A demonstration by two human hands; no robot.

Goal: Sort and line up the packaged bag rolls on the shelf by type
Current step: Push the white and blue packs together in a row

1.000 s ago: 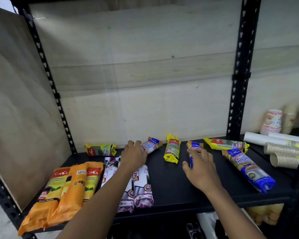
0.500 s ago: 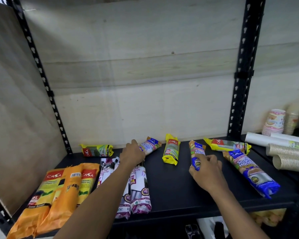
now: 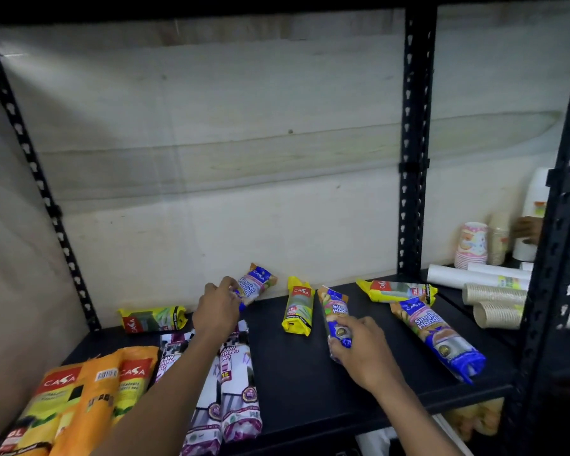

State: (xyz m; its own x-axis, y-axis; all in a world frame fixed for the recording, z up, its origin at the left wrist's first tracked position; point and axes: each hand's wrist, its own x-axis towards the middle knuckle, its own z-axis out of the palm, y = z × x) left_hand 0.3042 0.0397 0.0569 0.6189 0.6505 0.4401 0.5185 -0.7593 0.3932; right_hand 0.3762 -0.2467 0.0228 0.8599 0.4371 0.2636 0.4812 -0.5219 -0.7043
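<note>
Blue roll (image 3: 256, 286) now lifted off shelf (image 3: 310, 383), pinched in left hand (image 3: 216, 312). Right hand (image 3: 359, 352) has closed round second blue roll (image 3: 335, 315), left of the long one (image 3: 436, 335).

"casa" on the orange packs (image 3: 79, 396) and yellow roll (image 3: 297, 310) — "draw string bag" on white-purple rolls (image 3: 239, 383).

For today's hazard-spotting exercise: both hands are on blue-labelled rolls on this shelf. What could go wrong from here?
1. The long blue roll lies near the shelf's front edge; a nudge from the right hand might tip it off.
2. The left hand reaches over the drawstring bag rolls, so its forearm may knock them askew.
</note>
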